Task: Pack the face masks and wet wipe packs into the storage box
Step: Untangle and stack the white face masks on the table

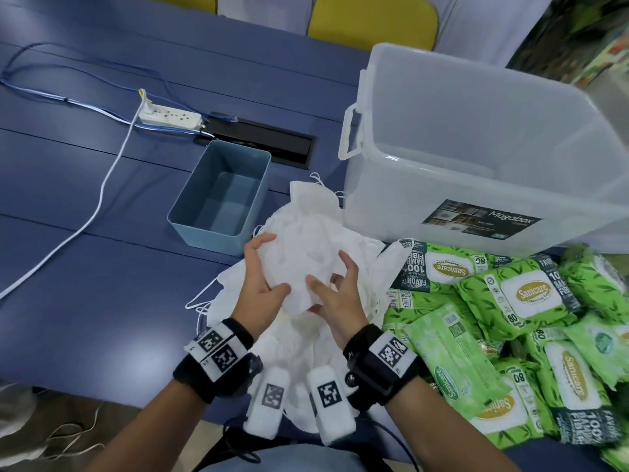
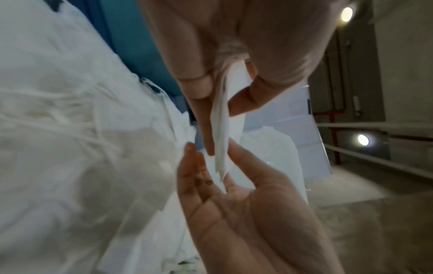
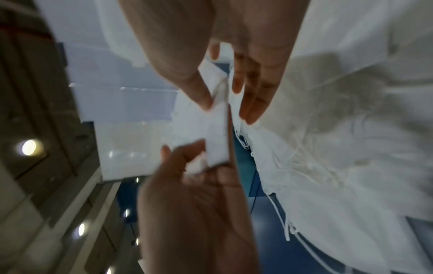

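Both hands hold a thin stack of white face masks (image 1: 299,264) above a loose pile of masks (image 1: 303,338) on the blue table. My left hand (image 1: 262,277) pinches the stack's left side between thumb and fingers. My right hand (image 1: 335,287) grips the right side, thumb on top. The left wrist view shows the stack (image 2: 222,133) edge-on in my left hand (image 2: 218,89), its lower edge against the right palm (image 2: 222,194). The clear storage box (image 1: 374,185) stands open behind the pile, to the right. Green wet wipe packs (image 1: 531,294) lie heaped at the right.
A small blue bin (image 1: 177,212) sits left of the storage box, beyond the mask pile. Further back lie a white power strip (image 1: 170,115) with trailing cords and a black cable slot (image 1: 265,141). A yellow chair (image 1: 371,18) stands behind the table.
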The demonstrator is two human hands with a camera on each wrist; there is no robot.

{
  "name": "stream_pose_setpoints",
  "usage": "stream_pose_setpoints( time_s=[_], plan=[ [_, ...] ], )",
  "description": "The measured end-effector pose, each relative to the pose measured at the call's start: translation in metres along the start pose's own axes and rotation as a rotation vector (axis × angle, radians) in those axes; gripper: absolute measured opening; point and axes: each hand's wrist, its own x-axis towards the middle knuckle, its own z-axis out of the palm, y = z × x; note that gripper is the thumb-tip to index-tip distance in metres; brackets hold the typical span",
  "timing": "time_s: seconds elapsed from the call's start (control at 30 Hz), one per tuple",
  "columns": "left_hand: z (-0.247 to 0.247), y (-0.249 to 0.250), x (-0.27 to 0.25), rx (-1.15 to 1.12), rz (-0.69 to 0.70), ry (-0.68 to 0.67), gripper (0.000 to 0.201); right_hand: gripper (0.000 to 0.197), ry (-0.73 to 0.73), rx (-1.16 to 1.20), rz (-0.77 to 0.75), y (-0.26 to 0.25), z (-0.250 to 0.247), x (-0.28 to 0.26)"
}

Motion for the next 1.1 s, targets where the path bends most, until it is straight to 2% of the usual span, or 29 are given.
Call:
stream_pose_setpoints(
  time_s=[0.07,0.13,0.3,0.47,0.57,0.63,0.7,0.77,0.83,0.9,1.0,1.1],
  plan=[
    [-0.011,-0.003,-0.003,0.023,-0.036,-0.003,0.079,0.072,-0.054,-0.048,0.010,0.002,0.001,0.003],
    [-0.020,-0.005,-0.006,0.074,-0.038,0.025,0.078,0.069,-0.098,-0.191,-0.062,0.005,0.006,0.003],
    [-0.028,-0.003,0.000,0.213,-0.060,0.222,0.059,0.069,-0.152,-0.246,-0.143,0.011,0.025,-0.002],
    [-0.036,-0.001,-0.001,0.238,-0.166,0.284,0.031,0.064,-0.190,-0.270,-0.167,0.011,0.039,-0.005],
    [-0.046,-0.006,-0.005,0.254,-0.191,0.313,0.032,0.054,-0.248,-0.403,-0.169,0.004,0.036,0.002],
    [-0.053,-0.009,-0.008,0.306,-0.191,0.330,0.032,0.042,-0.204,-0.583,-0.196,-0.006,0.025,0.018],
    [-0.058,-0.010,-0.011,0.370,-0.183,0.353,0.026,0.040,-0.067,-0.765,-0.272,-0.018,0.005,0.042],
    [-0.063,-0.011,-0.014,0.426,-0.193,0.374,0.024,0.056,0.034,-1.012,-0.266,-0.025,-0.017,0.062],
    [-0.068,-0.013,-0.017,0.465,-0.222,0.401,0.021,0.085,0.007,-1.191,-0.144,-0.024,-0.030,0.072],
    [-0.072,-0.015,-0.020,0.469,-0.257,0.419,0.022,0.106,-0.033,-1.233,-0.081,-0.019,-0.034,0.074],
    [-0.076,-0.019,-0.023,0.472,-0.285,0.415,0.024,0.115,-0.005,-1.289,-0.058,-0.016,-0.029,0.078],
    [-0.078,-0.024,-0.025,0.477,-0.298,0.405,0.024,0.123,0.086,-1.298,0.012,-0.023,-0.027,0.084]
  ],
)
